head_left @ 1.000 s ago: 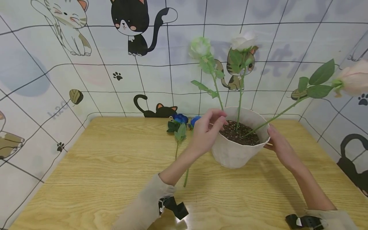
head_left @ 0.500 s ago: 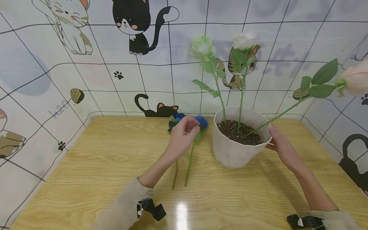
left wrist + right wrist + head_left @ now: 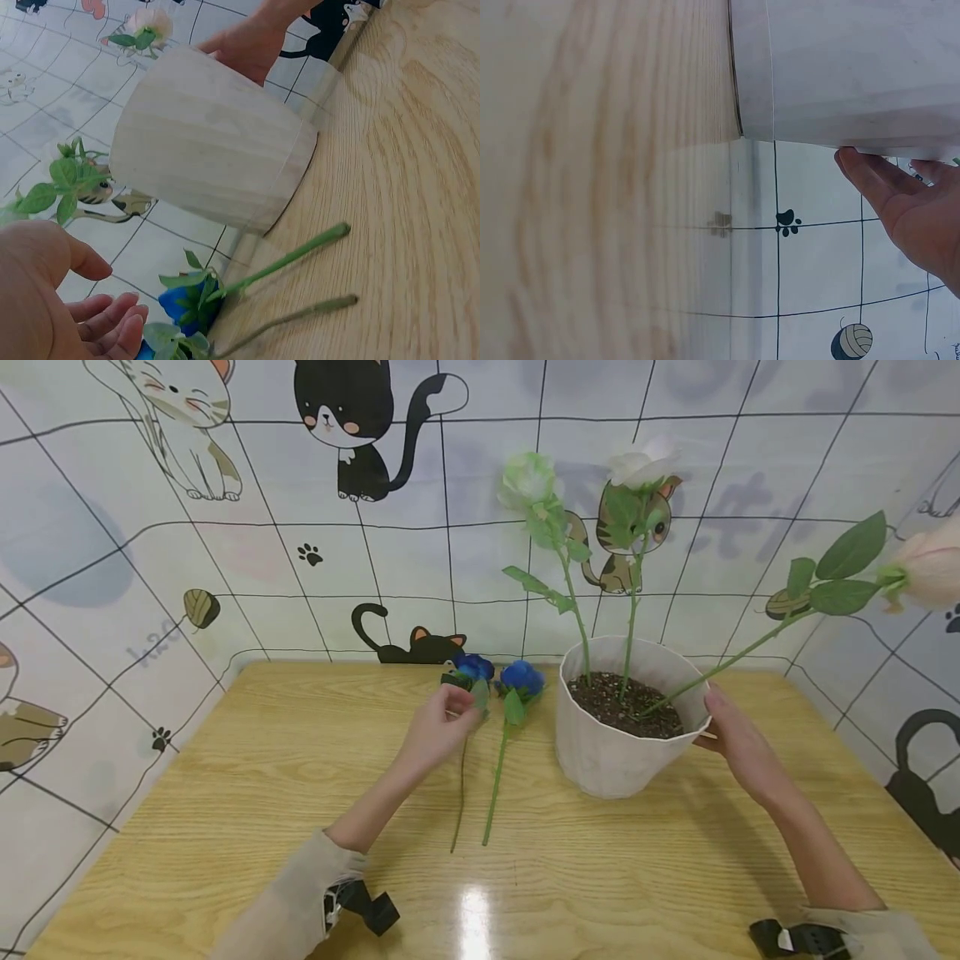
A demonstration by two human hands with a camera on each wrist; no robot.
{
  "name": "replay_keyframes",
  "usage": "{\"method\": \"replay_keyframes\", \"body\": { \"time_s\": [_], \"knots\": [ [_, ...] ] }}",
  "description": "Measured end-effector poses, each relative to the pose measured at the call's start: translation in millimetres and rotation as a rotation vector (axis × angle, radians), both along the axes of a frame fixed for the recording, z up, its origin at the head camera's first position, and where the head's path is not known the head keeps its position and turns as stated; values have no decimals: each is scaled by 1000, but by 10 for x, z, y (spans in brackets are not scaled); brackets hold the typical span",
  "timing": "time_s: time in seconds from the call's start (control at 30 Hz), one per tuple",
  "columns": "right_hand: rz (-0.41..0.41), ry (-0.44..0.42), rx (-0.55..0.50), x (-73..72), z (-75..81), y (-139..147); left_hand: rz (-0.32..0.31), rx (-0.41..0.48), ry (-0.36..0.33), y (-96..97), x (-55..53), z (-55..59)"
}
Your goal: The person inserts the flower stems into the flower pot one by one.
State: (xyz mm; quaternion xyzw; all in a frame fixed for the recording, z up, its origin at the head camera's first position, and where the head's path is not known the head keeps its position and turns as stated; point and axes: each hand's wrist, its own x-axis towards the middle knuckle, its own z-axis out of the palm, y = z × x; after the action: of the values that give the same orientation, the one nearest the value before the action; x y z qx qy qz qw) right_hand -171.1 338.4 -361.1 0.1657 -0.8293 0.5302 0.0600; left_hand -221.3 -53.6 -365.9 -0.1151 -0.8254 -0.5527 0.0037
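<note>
Two blue roses lie side by side on the table, stems toward me: the left rose and the right rose. My left hand is over the left rose's upper stem and leaves. In the left wrist view its thumb stands apart from its loosely bent fingers, with nothing between them. To the right is a white pot of dark soil, holding a green-white rose, a white rose and a leaning pale pink rose. My right hand rests against the pot's right side, fingers extended.
The wooden table meets a wall cloth printed with cats and grid lines, at the back and sides. The pink rose's stem slants out over the pot's right rim, above my right hand.
My left hand has moved left from the pot's left rim, past the right blue rose, to the left one. My right hand and the pot stay in place.
</note>
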Motion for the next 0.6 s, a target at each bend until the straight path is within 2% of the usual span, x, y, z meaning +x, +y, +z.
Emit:
{"method": "replay_keyframes", "body": {
  "time_s": [0.13, 0.33, 0.43, 0.6],
  "knots": [
    [-4, 5, 16, 4, 2, 12, 26, -33, -69, -78, -66, -52],
    [-2, 11, 28, 12, 3, 10, 26, 13, -199, -152, -153, -128],
    [-1, 14, 26, 7, 1, 5, 15, 29, -269, -191, -192, -167],
    [-1, 15, 19, -6, 2, -2, -22, 15, -326, -245, -258, -235]
  ]
}}
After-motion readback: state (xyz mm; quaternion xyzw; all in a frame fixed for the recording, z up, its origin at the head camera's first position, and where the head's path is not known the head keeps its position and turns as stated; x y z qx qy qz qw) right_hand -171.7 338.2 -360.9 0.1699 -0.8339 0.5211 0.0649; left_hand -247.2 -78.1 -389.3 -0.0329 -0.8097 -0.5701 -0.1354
